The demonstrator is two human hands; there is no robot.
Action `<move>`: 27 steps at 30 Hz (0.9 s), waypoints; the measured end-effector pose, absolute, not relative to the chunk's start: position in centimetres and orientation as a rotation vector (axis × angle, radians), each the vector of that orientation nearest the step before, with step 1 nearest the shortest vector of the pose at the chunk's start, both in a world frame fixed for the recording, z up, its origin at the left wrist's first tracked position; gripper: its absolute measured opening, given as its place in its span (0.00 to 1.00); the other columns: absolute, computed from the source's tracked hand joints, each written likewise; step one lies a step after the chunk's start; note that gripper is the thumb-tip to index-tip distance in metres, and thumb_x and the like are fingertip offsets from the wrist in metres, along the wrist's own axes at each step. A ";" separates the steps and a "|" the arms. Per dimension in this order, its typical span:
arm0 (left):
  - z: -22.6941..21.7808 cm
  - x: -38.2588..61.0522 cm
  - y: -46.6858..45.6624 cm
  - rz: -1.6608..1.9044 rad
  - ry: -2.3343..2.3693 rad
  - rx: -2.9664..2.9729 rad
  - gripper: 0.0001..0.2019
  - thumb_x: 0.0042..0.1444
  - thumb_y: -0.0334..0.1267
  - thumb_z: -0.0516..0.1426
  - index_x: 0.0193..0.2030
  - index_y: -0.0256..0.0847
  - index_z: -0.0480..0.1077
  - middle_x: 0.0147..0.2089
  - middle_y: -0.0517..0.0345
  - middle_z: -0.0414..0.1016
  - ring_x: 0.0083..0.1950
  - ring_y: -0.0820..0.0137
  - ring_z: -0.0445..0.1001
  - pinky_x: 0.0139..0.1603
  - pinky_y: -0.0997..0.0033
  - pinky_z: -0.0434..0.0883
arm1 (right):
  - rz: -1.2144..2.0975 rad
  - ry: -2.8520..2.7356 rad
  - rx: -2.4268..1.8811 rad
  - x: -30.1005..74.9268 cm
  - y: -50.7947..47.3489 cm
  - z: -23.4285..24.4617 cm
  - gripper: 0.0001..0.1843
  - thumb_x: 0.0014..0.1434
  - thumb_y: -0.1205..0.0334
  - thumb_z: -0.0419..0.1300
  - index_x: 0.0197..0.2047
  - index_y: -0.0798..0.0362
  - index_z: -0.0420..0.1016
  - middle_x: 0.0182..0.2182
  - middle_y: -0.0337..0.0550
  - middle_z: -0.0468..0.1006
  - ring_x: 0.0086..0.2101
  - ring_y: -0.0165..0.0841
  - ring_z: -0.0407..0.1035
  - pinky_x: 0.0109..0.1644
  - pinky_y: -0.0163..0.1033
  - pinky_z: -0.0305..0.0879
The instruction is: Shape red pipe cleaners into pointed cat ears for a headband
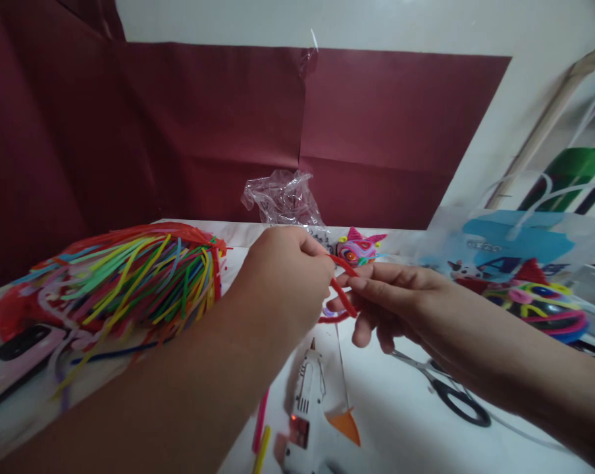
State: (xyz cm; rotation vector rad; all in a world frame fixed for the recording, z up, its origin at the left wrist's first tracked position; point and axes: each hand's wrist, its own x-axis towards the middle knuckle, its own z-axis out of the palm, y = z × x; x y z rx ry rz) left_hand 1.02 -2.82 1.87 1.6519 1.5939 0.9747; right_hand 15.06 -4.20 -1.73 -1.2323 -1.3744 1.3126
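Observation:
My left hand [285, 276] is closed in a pinch on a red pipe cleaner [343, 297] above the white table [401, 408]. My right hand [391, 299] meets it from the right, with its fingers pressed together on the same red pipe cleaner, which bends between the two hands. A small pink and multicoloured coiled craft figure [357, 248] sits just behind the hands.
A big bundle of multicoloured pipe cleaners [124, 276] lies at the left. A white glue gun [305, 411] and loose sticks lie below the hands, and black scissors [450, 392] at the right. Crumpled clear plastic [282, 197] and a bag with coiled crafts [539, 303] stand behind.

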 end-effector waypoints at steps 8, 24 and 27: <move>1.7 0.9 -2.2 1.005 1.579 1.651 0.03 0.42 0.32 0.55 0.26 0.42 0.70 0.20 0.59 0.73 0.21 0.68 0.71 0.20 0.74 0.62 | 1.554 -1.208 -1.078 15.5 -4.5 -2.1 0.04 0.54 0.65 0.60 0.29 0.55 0.75 0.26 0.41 0.77 0.27 0.26 0.71 0.24 0.25 0.65; 1.1 1.2 -2.4 1.139 1.542 1.837 0.04 0.44 0.34 0.54 0.27 0.42 0.70 0.26 0.58 0.73 0.28 0.69 0.71 0.26 0.73 0.64 | 1.769 -0.951 -0.931 15.7 -4.8 -2.0 0.07 0.52 0.76 0.59 0.33 0.59 0.77 0.30 0.43 0.77 0.29 0.28 0.73 0.38 0.31 0.74; 1.0 1.3 -2.2 1.055 1.534 1.742 0.05 0.43 0.37 0.56 0.30 0.42 0.70 0.25 0.59 0.73 0.26 0.69 0.71 0.25 0.74 0.64 | 1.751 -0.935 -0.959 15.9 -4.6 -2.0 0.07 0.51 0.77 0.60 0.32 0.59 0.77 0.27 0.42 0.76 0.27 0.26 0.72 0.37 0.31 0.74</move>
